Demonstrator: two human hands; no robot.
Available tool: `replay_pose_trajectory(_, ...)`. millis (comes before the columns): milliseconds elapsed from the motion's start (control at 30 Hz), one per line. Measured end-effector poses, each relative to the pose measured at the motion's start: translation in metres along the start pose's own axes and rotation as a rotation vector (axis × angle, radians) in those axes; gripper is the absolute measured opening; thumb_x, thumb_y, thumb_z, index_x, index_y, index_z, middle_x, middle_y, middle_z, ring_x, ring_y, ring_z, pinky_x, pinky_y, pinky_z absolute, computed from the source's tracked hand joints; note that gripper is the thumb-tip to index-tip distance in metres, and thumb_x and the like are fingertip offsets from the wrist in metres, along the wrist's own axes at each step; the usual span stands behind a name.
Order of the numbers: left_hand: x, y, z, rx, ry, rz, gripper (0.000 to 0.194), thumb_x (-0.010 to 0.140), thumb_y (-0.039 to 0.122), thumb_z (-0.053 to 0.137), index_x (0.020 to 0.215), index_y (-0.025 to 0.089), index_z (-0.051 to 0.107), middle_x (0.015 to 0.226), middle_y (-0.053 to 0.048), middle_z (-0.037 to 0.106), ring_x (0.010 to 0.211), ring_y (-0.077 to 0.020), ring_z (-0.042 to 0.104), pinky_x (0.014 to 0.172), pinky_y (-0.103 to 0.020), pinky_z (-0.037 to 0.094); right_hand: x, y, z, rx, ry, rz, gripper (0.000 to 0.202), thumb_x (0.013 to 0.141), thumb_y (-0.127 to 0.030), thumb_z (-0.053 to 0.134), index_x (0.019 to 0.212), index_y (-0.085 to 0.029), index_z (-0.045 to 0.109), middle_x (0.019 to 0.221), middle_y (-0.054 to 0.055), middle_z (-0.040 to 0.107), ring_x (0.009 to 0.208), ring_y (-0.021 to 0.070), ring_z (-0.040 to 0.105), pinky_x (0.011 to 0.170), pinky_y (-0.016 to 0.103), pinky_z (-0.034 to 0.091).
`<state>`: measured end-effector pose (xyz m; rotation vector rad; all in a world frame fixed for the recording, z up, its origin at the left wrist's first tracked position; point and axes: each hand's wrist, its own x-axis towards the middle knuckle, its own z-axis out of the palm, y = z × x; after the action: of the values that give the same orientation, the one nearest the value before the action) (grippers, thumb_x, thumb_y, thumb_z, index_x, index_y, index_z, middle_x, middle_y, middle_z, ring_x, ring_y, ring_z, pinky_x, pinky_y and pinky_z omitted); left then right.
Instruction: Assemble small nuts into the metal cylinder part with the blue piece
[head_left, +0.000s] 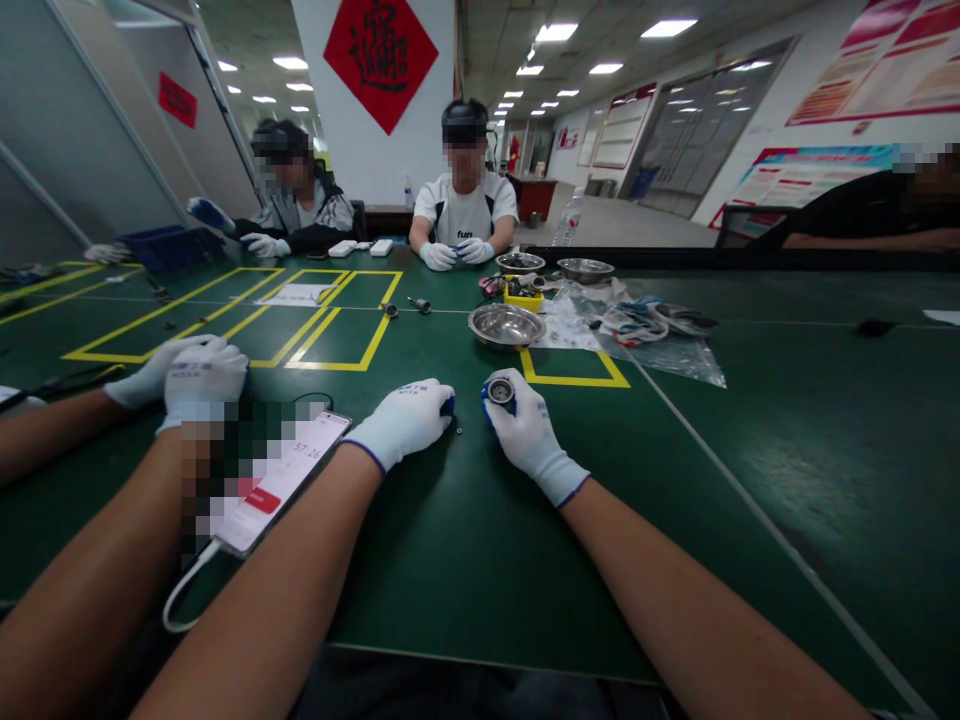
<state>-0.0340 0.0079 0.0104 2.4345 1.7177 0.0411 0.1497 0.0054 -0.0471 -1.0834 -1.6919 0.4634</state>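
Observation:
My right hand (531,428), in a white glove with blue fingertips, is closed around a small round metal part (500,391). Its circular face, with a dark rim and details inside, points up toward me. My left hand (409,420), gloved the same way, rests on the green table with its fingers curled together. Whatever those fingers hold, if anything, is hidden behind the glove. Between the two hands, close to the left fingertips, lies a tiny nut-like piece (460,431). A phone (289,480) with a white cable lies left of my left forearm.
Ahead stand a steel bowl (506,325), two more bowls behind it, and a yellow bin (523,296). Plastic bags and cables (652,325) lie right of them. Two metal parts (420,305) sit near yellow tape. A co-worker's gloved hands (199,380) are at left; others sit opposite.

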Motion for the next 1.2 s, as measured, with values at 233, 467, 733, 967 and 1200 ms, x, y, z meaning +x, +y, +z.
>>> replay_pose_trajectory(233,0.002,-0.003,-0.003,-0.628,0.383,0.071,0.014,0.084,0.021,0.070,0.097,0.024,0.075,0.099,-0.007,0.079,0.094,-0.0268,0.071,0.093,-0.040,0.057,0.000,-0.007,-0.003,0.057,-0.048,-0.017,0.011,0.083,-0.029,0.055,0.094,-0.025,0.055,0.092,0.006,0.066,0.088,0.0251,0.063,0.084,0.038,0.053)
replay_pose_trajectory(467,-0.002,0.009,-0.012,-1.108,0.320,0.215,0.023,0.076,0.016,0.072,0.098,0.017,0.078,0.101,-0.008,0.080,0.095,-0.0231,0.072,0.099,-0.041,0.058,0.002,-0.003,0.001,0.156,-0.026,0.003,0.016,0.076,-0.026,0.053,0.092,-0.024,0.055,0.091,0.004,0.064,0.088,0.0244,0.062,0.085,0.038,0.053)
replay_pose_trajectory(733,-0.003,0.020,-0.001,-0.892,0.400,0.225,0.012,0.081,0.021,0.076,0.092,0.020,0.078,0.099,-0.005,0.075,0.096,-0.0227,0.071,0.095,-0.039,0.056,0.004,-0.004,0.001,0.203,-0.026,0.056,0.010,0.077,-0.030,0.054,0.085,-0.025,0.052,0.078,0.000,0.059,0.077,0.0218,0.057,0.073,0.035,0.049)
replay_pose_trajectory(967,-0.003,0.029,0.009,-0.795,0.478,0.174,0.007,0.084,0.027,0.076,0.086,0.019,0.075,0.097,-0.003,0.066,0.093,-0.0209,0.068,0.085,-0.034,0.055,0.002,-0.008,0.001,0.166,-0.063,0.038,0.010,0.078,-0.027,0.052,0.087,-0.024,0.052,0.082,0.000,0.060,0.079,0.0218,0.059,0.075,0.036,0.049)
replay_pose_trajectory(1200,-0.004,0.034,0.005,-0.718,0.484,0.127,0.004,0.082,0.023,0.076,0.080,0.020,0.075,0.090,-0.001,0.065,0.086,-0.0192,0.066,0.080,-0.033,0.052,0.002,-0.011,0.001,0.128,-0.100,0.041,0.010,0.078,-0.023,0.053,0.088,-0.025,0.050,0.084,0.001,0.061,0.082,0.0225,0.060,0.076,0.036,0.050)
